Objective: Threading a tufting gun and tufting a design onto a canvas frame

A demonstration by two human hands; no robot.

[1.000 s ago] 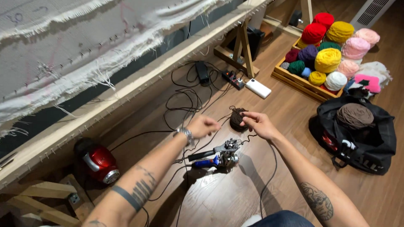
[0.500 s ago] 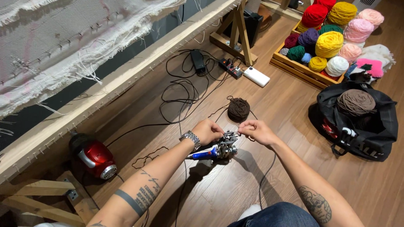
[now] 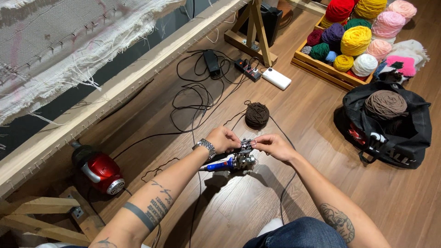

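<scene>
The left hand (image 3: 223,138) is wrapped around the tufting gun (image 3: 234,160), holding it up off the wooden floor (image 3: 294,193), fingers clamped on the body of the tool. The right hand (image 3: 274,146) comes in from the other side, fingertips pinched together at the metal head, and it looks like a strand of dark yarn is caught between them, though the strand is too thin to be sure. Judging by the pose, this is the threading step: yarn from the brown ball (image 3: 257,115) lying just beyond the hands is being fed into the gun's front. That step calls for a steady left grip and a fine, straight push with the right.

Room is decent. Black cables (image 3: 193,98) loop across the floor ahead and to the left, running toward the power strip (image 3: 248,70). The red canister (image 3: 100,168) sits well apart on the left beneath the wooden frame (image 3: 115,89), the black bag (image 3: 390,128) well to the right, the yarn crate (image 3: 321,66) farther off. Open floor lies below the hands.
</scene>
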